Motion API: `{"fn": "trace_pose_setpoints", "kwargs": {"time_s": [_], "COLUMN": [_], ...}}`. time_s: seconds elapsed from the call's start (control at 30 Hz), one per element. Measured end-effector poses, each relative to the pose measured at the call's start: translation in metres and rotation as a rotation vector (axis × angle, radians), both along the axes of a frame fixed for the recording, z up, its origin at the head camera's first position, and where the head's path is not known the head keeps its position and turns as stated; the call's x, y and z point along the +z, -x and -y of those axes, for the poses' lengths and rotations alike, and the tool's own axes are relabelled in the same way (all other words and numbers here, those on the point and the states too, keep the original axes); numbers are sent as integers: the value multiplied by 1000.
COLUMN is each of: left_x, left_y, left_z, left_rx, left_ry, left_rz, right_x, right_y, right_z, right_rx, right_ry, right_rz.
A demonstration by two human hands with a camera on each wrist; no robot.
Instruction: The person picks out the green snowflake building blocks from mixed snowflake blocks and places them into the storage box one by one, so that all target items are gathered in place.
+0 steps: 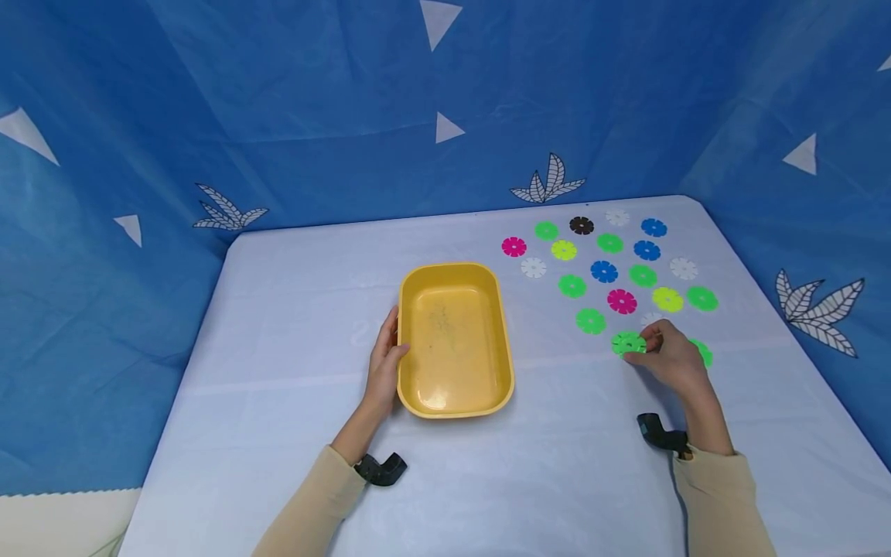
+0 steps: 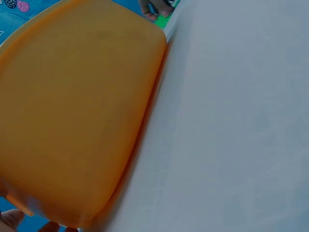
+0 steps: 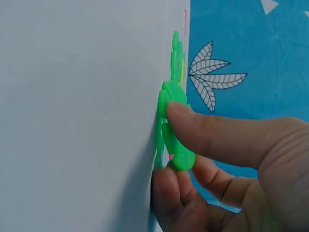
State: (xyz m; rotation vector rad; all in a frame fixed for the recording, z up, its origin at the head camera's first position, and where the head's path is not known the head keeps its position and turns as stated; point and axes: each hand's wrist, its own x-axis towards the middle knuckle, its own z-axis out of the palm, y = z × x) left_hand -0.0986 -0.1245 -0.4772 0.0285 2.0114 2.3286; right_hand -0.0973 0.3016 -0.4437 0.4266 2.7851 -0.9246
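Note:
My left hand (image 1: 381,375) grips the left side of a yellow plastic tray (image 1: 455,340), thumb over the rim and fingers along the outer wall. Nothing lies in the tray. In the left wrist view the tray's outer side (image 2: 82,106) fills much of the picture, with fingertips at the bottom left. My right hand (image 1: 674,360) pinches a green notched disc (image 1: 626,343) between thumb and fingers, close over the table. The right wrist view shows this green disc (image 3: 183,158) on edge under the thumb. Another green disc (image 1: 704,353) is partly hidden behind the hand.
Several flat notched discs lie spread over the table's back right, among them a pink disc (image 1: 622,302), a blue disc (image 1: 604,271), a yellow disc (image 1: 667,299) and a brown disc (image 1: 582,225). A blue patterned cloth (image 1: 334,116) rises behind the white table (image 1: 299,309).

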Motion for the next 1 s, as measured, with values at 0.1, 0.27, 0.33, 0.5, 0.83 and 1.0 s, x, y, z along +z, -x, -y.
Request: {"fn": "trace_pose_setpoints", "kwargs": {"time_s": [0.1, 0.27, 0.33, 0.5, 0.83, 1.0], "left_x": [0, 1, 1, 1, 0, 0], "left_y": [0, -1, -1, -1, -1, -1], "left_z": [1, 0, 0, 0, 1, 2], "left_rx": [-3, -6, -5, -6, -17, -22], "left_ry": [3, 4, 2, 1, -10, 8], "left_rz": [0, 3, 4, 1, -11, -15], "right_x": [4, 11, 13, 30, 61, 65], "right_y": [-1, 0, 2, 14, 66, 91], "right_z": [1, 1, 3, 20, 101, 145], "right_rx": [12, 36, 31, 101, 326, 412], "right_ry": [-8, 51, 68, 151, 424, 500], "right_rz": [-11, -25, -51, -130, -74, -26]}}
